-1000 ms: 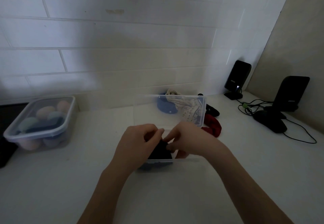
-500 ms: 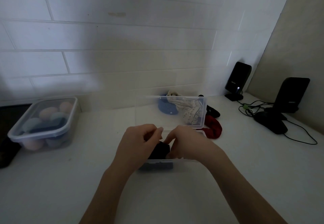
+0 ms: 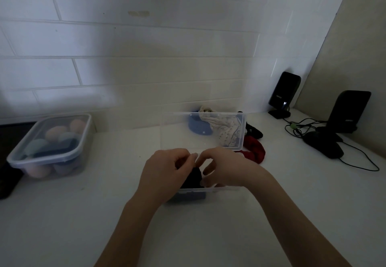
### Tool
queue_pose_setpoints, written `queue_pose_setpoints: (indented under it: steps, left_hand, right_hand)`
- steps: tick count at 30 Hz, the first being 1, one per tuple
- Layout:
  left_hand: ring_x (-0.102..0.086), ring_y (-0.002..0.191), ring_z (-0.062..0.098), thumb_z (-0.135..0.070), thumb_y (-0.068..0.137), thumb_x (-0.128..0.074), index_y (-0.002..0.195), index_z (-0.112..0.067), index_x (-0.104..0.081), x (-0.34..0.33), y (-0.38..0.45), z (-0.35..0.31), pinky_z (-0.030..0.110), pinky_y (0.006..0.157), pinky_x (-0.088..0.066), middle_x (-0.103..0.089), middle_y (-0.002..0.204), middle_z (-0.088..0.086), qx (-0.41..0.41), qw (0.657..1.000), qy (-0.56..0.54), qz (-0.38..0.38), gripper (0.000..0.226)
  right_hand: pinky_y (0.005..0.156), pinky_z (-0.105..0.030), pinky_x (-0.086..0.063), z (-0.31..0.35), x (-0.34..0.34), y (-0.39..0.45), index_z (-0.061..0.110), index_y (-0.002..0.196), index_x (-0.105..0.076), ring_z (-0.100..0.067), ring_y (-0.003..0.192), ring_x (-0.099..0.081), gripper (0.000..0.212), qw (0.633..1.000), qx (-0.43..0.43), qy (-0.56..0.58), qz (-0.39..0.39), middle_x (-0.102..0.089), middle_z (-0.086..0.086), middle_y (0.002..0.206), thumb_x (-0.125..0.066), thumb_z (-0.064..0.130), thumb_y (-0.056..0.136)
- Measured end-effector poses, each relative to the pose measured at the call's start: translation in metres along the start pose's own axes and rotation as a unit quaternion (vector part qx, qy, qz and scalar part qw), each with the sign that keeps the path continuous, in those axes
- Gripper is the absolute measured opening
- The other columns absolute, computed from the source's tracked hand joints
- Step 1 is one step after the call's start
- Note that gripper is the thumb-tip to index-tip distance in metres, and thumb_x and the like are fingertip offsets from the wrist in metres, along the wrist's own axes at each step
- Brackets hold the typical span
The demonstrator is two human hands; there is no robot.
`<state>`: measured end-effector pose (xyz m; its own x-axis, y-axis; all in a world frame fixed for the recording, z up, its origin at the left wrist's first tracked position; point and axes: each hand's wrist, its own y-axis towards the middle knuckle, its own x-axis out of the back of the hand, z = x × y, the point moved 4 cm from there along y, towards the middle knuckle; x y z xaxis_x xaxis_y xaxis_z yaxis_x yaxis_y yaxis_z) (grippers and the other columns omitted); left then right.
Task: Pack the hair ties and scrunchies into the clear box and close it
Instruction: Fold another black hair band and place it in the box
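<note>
Clear plastic, soft cloth, matt desk

The box [image 3: 221, 190] and its raised lid [image 3: 181, 133] are thin, smooth, see-through plastic. The black scrunchie [image 3: 193, 180] looks like soft matt cloth, as does the red scrunchie [image 3: 253, 147]. The desk [image 3: 271, 214] is white, smooth and matt. The wall tiles [image 3: 146, 37] are white with a faint sheen. The two stands [image 3: 284, 91] are black plastic, slightly glossy.

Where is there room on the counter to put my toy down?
Bare counter lies between the lidded tub and the clear box, also in front of it. Crowded: scrunchies behind the box, cables and speakers on the right.
</note>
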<state>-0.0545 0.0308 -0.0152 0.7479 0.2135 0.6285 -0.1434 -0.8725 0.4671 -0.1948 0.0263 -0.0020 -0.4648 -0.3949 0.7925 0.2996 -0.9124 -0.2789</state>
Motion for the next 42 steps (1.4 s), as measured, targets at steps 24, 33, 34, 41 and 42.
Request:
queue_pose_setpoints:
  steps: [24,33,34,41,42]
  left_hand:
    - [-0.049,0.054,0.013,-0.048,0.090,-0.045,0.063,-0.021,-0.055,-0.006,0.000,-0.003,0.024,0.050,-0.029,-0.052,0.054,-0.005,-0.008,0.993,0.106,0.052,0.040]
    - [-0.058,0.061,0.008,-0.047,0.087,-0.051,0.071,-0.023,-0.063,0.000,0.000,-0.007,0.022,0.057,-0.043,-0.064,0.064,-0.008,-0.017,0.996,0.070,0.048,0.031]
    - [-0.061,0.063,0.006,-0.040,0.086,-0.056,0.072,-0.025,-0.065,0.003,-0.001,-0.009,0.020,0.060,-0.046,-0.066,0.066,-0.010,-0.018,0.999,0.024,0.034,0.023]
    - [-0.054,0.043,0.010,-0.019,0.078,-0.047,0.052,-0.020,-0.065,0.059,0.014,0.016,0.017,0.048,-0.047,-0.062,0.048,0.002,0.048,0.920,-0.341,-0.186,0.032]
    - [-0.054,0.042,0.011,-0.018,0.079,-0.043,0.052,-0.021,-0.065,0.064,0.021,0.027,0.018,0.046,-0.046,-0.060,0.046,0.000,0.064,0.912,-0.356,-0.191,0.035]
  right_hand:
    - [0.079,-0.034,-0.050,0.003,-0.012,0.008,0.024,0.108,-0.062,-0.014,0.080,-0.050,0.033,0.993,0.032,-0.086,-0.068,-0.048,0.006,0.086,-0.073,0.024,0.077]
    - [0.057,-0.024,-0.054,-0.002,-0.006,0.005,0.030,0.111,-0.066,-0.011,0.057,-0.059,0.033,0.999,0.025,-0.038,-0.022,-0.056,0.011,0.073,-0.072,0.032,0.078]
    - [0.057,-0.021,-0.053,-0.003,-0.002,0.002,0.030,0.113,-0.065,-0.009,0.058,-0.060,0.033,0.999,0.024,-0.026,0.004,-0.064,0.007,0.076,-0.070,0.033,0.080]
    - [0.057,-0.025,-0.051,-0.031,0.074,-0.043,0.017,0.095,-0.073,-0.011,0.059,-0.062,0.017,0.977,0.007,0.203,-0.068,-0.071,0.000,0.071,-0.063,0.028,0.086]
    - [0.055,-0.024,-0.050,-0.042,0.085,-0.047,0.018,0.093,-0.073,-0.012,0.058,-0.061,0.016,0.966,-0.006,0.226,-0.122,-0.070,-0.001,0.070,-0.062,0.028,0.087]
